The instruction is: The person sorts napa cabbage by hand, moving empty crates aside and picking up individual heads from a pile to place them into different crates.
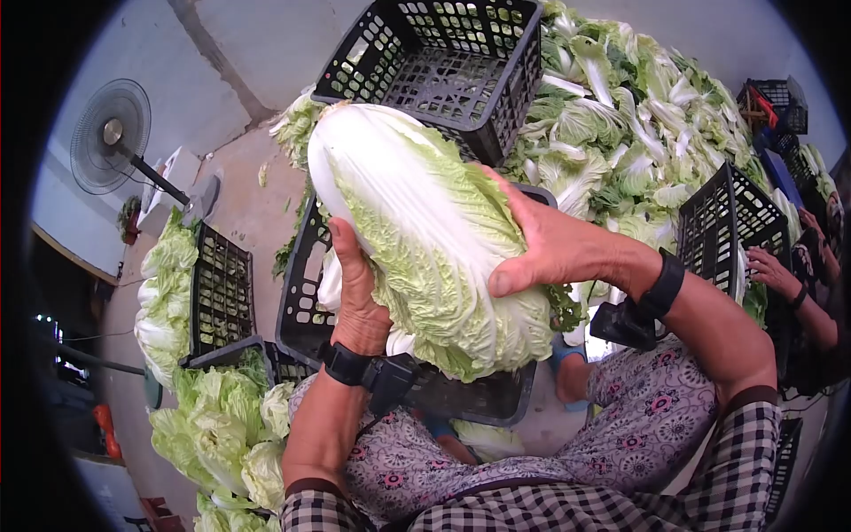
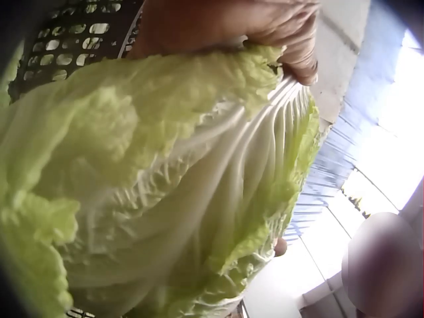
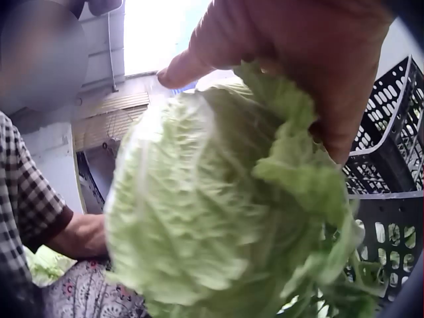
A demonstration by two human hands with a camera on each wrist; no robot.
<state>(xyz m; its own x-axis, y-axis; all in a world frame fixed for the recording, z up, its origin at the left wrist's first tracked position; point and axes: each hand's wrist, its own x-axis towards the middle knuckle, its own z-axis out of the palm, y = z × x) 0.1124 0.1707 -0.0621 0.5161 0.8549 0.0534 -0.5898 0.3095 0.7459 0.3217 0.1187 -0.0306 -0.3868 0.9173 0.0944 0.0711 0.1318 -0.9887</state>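
Observation:
A large napa cabbage (image 1: 425,239), white-ribbed with pale green crinkled leaves, is held up between both hands over the person's lap. Along its left side, the left hand (image 1: 359,306) grips it with the thumb upward; that hand's other fingers are hidden by the head. The right hand (image 1: 567,239) holds the opposite side, thumb spread across the leaves. Frilly outer leaves of the cabbage (image 2: 179,192) fill the left wrist view. In the right wrist view the rounded leafy end of the cabbage (image 3: 185,199) shows under the right hand (image 3: 291,59).
Below the cabbage stands a black plastic crate (image 1: 297,306). Another black crate (image 1: 443,84) sits behind it, beside a big heap of cabbages and leaves (image 1: 620,133). More crates flank both sides. Loose cabbages (image 1: 213,426) lie lower left, near a standing fan (image 1: 112,133). Another person's hand (image 1: 773,270) shows at right.

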